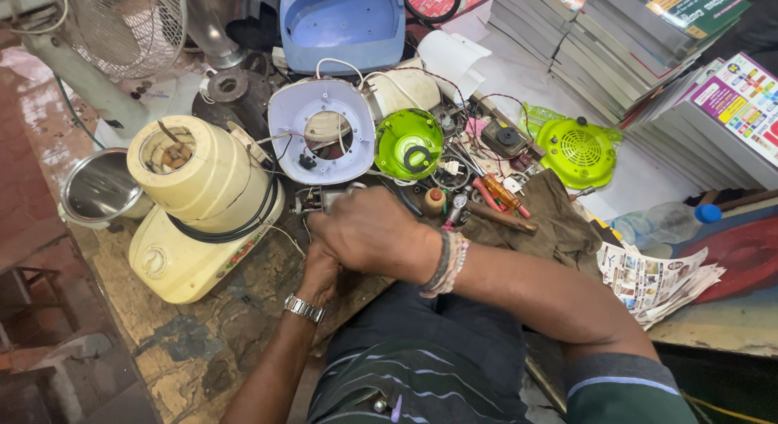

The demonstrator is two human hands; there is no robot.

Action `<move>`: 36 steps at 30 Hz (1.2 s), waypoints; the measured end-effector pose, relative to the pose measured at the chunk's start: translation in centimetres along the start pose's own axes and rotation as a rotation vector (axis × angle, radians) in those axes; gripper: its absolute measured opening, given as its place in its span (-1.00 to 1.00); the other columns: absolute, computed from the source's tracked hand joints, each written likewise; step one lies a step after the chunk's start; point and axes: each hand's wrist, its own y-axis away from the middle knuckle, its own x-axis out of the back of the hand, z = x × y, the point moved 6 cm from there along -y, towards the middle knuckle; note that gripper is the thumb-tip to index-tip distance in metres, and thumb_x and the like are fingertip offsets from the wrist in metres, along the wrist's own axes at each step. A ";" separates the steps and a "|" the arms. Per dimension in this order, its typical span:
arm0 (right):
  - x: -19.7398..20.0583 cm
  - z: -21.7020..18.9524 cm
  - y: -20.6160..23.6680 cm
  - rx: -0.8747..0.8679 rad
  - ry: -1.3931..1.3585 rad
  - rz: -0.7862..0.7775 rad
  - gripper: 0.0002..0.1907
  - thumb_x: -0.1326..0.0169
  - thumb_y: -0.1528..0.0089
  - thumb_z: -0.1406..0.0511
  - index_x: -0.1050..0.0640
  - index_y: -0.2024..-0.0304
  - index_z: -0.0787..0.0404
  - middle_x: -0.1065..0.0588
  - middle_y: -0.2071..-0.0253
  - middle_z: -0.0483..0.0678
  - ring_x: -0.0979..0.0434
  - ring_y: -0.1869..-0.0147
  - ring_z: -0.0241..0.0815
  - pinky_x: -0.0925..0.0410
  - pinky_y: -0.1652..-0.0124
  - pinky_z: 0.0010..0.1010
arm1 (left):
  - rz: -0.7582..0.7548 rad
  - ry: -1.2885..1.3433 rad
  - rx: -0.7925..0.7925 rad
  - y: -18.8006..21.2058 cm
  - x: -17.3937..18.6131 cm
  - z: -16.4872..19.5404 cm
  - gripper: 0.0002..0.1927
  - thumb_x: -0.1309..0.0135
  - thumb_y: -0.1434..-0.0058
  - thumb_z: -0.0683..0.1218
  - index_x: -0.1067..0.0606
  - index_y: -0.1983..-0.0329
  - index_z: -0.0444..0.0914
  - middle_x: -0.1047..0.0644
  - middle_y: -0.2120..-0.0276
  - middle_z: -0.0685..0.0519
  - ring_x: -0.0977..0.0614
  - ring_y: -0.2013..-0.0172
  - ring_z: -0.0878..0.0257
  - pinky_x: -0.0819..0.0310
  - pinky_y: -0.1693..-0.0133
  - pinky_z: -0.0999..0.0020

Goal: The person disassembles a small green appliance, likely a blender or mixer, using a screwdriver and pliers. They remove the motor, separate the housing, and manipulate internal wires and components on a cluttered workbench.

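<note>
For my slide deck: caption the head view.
Both hands, right hand over left hand, work beside a cream mixer base.

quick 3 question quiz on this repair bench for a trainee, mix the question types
1. True or false: the right hand lies over the left hand.
2. Multiple choice: what stands just left of both hands? A) cream mixer base B) stack of books C) plastic bottle
3. Fill in: the two round green parts lie on the bench beyond the hands, and the wrist with a metal watch is the ____ one.

Key: 1 true; 2 A; 3 left. What the hands hold is hidden, apart from a small metal part that shows above them.
</note>
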 end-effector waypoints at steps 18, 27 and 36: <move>-1.2 0.0 0.5 0.073 -0.437 0.808 -0.58 -0.26 -0.23 0.27 -0.45 -0.08 0.21 -0.45 0.15 0.02 -0.51 0.16 -0.01 -0.38 0.14 -0.21 | 0.055 -0.004 0.066 0.2 0.1 0.5 -0.69 -0.11 -0.28 -0.25 -0.41 -0.08 -0.34 -0.58 0.17 0.10 -0.62 0.26 0.35 -0.53 0.33 0.43; -12.7 1.4 2.7 -0.174 -0.723 0.798 -0.61 -0.15 -0.15 0.50 -0.48 -0.04 0.24 -0.49 0.04 0.10 -0.52 -0.11 0.15 -0.41 -0.06 -0.14 | 0.061 -0.030 0.073 -0.3 0.0 -0.1 -0.68 -0.11 -0.24 -0.25 -0.45 -0.07 -0.29 -0.60 0.15 0.06 -0.64 0.23 0.36 -0.57 0.27 0.47; -14.1 2.7 3.5 -0.264 -0.713 0.854 -0.72 -0.23 -0.16 0.48 -0.59 0.06 0.26 -0.52 0.21 0.05 -0.59 0.14 0.05 -0.43 0.19 -0.23 | 0.032 -0.027 0.045 0.0 0.1 -0.9 -0.61 -0.20 -0.18 -0.25 -0.43 -0.07 -0.33 -0.58 0.19 0.02 -0.65 0.28 0.25 -0.62 0.35 0.33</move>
